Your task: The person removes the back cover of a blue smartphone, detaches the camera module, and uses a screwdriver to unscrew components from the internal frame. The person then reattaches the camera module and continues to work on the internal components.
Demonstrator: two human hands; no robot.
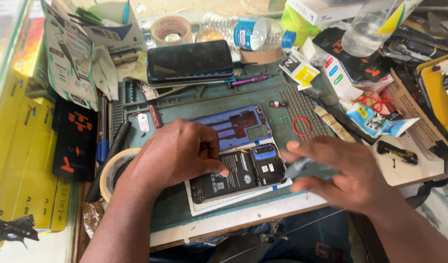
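Note:
An opened phone lies face down on a white sheet on the teal repair mat, its black battery and circuit boards exposed. My left hand rests on the phone's left part, thumb pressing on the battery. My right hand, blurred, holds a grey screwdriver with its tip at the phone's right end. The phone's blue back cover lies inside-up just behind the phone.
Another dark phone rests at the mat's far edge, beside a purple pen tool. Tape rolls, a red rubber band, water bottles, yellow boxes and packages crowd the table's edges.

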